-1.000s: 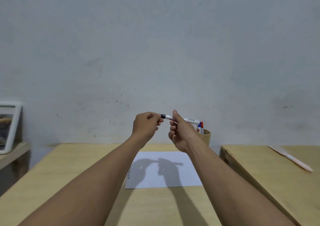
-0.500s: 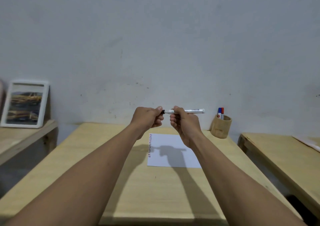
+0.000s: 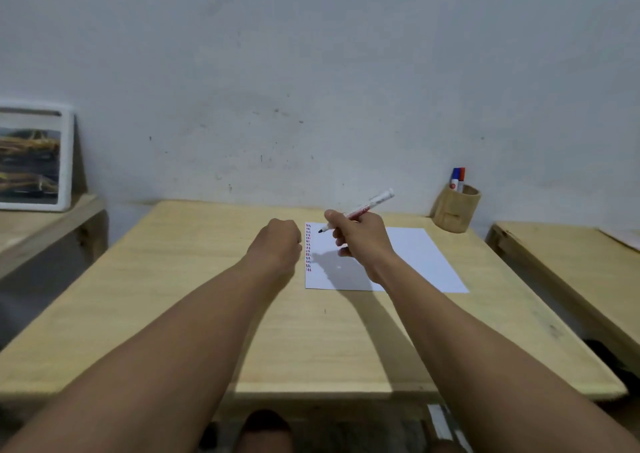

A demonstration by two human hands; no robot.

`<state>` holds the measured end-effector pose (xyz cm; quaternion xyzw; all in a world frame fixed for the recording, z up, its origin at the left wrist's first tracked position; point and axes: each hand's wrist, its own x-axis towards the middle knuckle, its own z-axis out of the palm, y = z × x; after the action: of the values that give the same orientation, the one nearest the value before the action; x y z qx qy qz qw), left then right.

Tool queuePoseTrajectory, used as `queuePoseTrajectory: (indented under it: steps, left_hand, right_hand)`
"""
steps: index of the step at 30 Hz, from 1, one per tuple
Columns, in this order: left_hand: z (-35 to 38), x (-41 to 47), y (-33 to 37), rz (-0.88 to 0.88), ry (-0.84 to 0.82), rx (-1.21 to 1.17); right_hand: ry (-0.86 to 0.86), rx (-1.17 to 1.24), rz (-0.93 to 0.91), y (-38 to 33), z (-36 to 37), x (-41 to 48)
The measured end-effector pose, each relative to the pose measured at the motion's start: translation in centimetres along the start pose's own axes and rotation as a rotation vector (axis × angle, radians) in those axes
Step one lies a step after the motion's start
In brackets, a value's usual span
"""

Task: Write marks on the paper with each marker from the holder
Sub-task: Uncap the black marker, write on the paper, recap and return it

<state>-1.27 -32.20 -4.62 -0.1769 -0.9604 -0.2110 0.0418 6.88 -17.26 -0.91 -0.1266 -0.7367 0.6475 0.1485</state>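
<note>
A white sheet of paper [image 3: 415,262] lies on the wooden table [image 3: 194,300], with a column of short red and blue marks [image 3: 308,247] down its left edge. My right hand [image 3: 360,239] holds a white marker [image 3: 375,200] above the paper, its bare dark tip pointing left and down near the top of the column. My left hand [image 3: 277,244] is a closed fist just left of the paper; the cap it pulled off is hidden inside. A wooden holder [image 3: 455,211] at the back right holds a blue and a red marker [image 3: 458,178].
A second wooden table [image 3: 571,265] stands to the right across a narrow gap. On a low shelf [image 3: 41,224] at the left, a framed picture [image 3: 33,156] leans against the wall. The wall runs right behind the table.
The hands have pulled apart and the cap is off the marker. Both hands have dropped toward the paper, and the marker now tilts tip-down. My view has tilted down.
</note>
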Motion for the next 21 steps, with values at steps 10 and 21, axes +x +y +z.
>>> queuePoseTrajectory:
  steps: [10,21]
  left_hand:
    - [0.7,0.4,-0.5,-0.011,-0.050,-0.048]
    - [2.9,-2.6,-2.7,-0.075,-0.117,0.189]
  right_hand:
    - [0.007,-0.248,0.005,5.1,2.0,0.0]
    - [-0.017,-0.468,-0.123,6.3,2.6,-0.2]
